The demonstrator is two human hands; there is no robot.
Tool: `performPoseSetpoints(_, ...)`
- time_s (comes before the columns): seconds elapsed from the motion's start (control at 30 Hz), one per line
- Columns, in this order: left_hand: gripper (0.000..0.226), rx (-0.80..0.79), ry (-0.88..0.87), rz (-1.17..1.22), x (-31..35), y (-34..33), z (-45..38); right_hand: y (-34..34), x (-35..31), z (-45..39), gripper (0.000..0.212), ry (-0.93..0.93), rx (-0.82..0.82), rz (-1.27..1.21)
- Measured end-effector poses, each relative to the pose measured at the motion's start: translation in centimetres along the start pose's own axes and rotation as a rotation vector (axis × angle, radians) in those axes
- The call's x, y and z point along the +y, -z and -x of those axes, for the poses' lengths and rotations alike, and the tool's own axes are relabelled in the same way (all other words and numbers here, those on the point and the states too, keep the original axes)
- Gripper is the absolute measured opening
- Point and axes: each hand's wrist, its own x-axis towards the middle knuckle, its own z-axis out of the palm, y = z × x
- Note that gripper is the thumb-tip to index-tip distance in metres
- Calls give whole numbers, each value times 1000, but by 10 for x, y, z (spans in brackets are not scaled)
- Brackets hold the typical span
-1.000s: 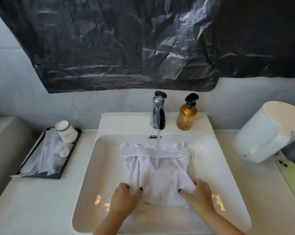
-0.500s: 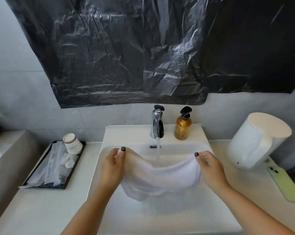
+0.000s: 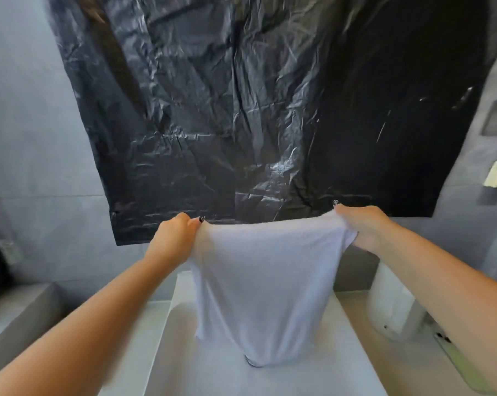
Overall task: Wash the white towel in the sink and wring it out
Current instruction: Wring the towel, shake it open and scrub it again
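Holding the white towel (image 3: 267, 281) up over the sink (image 3: 353, 352), we pinch its top corners with our left hand (image 3: 174, 242) and right hand (image 3: 364, 227). Gathering it lengthwise before twisting should wring it best.

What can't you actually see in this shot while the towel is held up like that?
Head view only:
- Tap and soap bottle: hidden behind the towel that the left hand and right hand grip.
- Running water: cannot tell.
- Sink basin: mostly covered by the towel.
- White container: partly behind the right forearm.
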Motion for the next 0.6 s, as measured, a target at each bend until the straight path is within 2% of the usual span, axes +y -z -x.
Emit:
performPoseSetpoints(0.07,43,13,222,448,6,13,-9,2,-23,7,20,-44,-141,-136)
performPoseSetpoints(0.13,32,-27,368,878,12,26,-11,4,-42,17,25,-34,-276,-176)
performPoseSetpoints(0.17,26,-59,403,1053,14,32,-12,4,-48,19,38,-7,-316,-133)
performPoseSetpoints(0.23,44,-122,380,1212,16,40,-13,5,-49,22,67,89,-291,91)
performPoseSetpoints(0.27,51,-138,332,1208,16,42,-12,6,-50,23,70,162,-223,239)
performPoseSetpoints(0.3,52,-133,283,1163,14,42,-12,7,-49,21,62,262,-156,373)
performPoseSetpoints(0.37,41,-105,191,991,5,42,-12,12,-51,18,35,502,-95,616)
performPoseSetpoints(0.43,25,-119,133,877,-5,43,-8,16,-51,16,19,649,-63,755)
performPoseSetpoints(0.5,19,-132,118,818,-15,43,-7,16,-47,10,15,694,-66,766)
performPoseSetpoints(0.6,18,-178,98,660,-28,38,-7,11,-32,6,23,512,-143,579)
